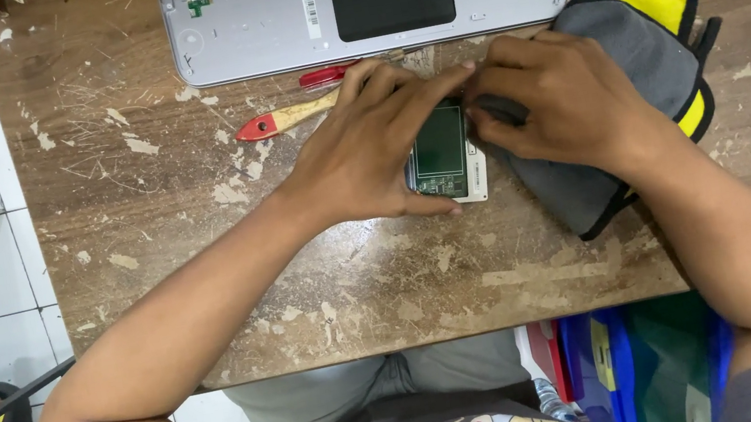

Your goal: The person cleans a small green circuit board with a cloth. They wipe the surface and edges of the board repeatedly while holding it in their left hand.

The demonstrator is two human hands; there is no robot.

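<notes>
Just below the silver laptop case (364,2), the green circuit board (441,152) lies with its long axis running away from the person, the left hand (367,153) curled over its left edge and holding it, the right hand (557,99) pinching its upper right corner.

A small flat green circuit board (442,153) in a pale frame lies on the worn wooden table, half covered, right beside a grey and yellow pouch (633,73) lying flat.
</notes>
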